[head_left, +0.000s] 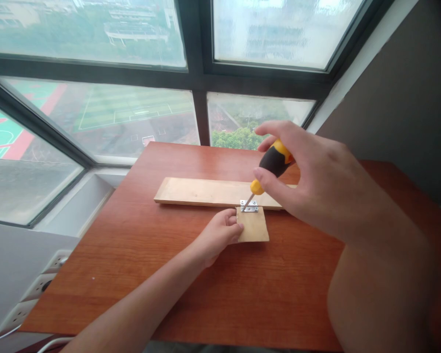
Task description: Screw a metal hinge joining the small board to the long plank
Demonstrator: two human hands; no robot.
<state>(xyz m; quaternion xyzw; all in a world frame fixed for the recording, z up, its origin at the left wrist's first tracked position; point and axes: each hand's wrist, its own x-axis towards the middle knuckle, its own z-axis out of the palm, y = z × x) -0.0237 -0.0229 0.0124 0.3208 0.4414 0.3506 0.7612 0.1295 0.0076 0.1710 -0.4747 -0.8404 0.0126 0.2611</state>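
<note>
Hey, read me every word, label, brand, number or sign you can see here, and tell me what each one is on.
There is no text that I can read.
Screwdriver, hinge: no legible lettering.
Long board, small board: no writing visible.
Wall sockets: any markings are too small to read.
Buildings outside: too blurred to read any signs.

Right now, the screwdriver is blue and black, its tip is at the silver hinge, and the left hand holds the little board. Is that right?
Not quite: the screwdriver is yellow and black, not blue and black, as the head view shows. Its tip is at the silver hinge, and the left hand holds the little board.
</note>
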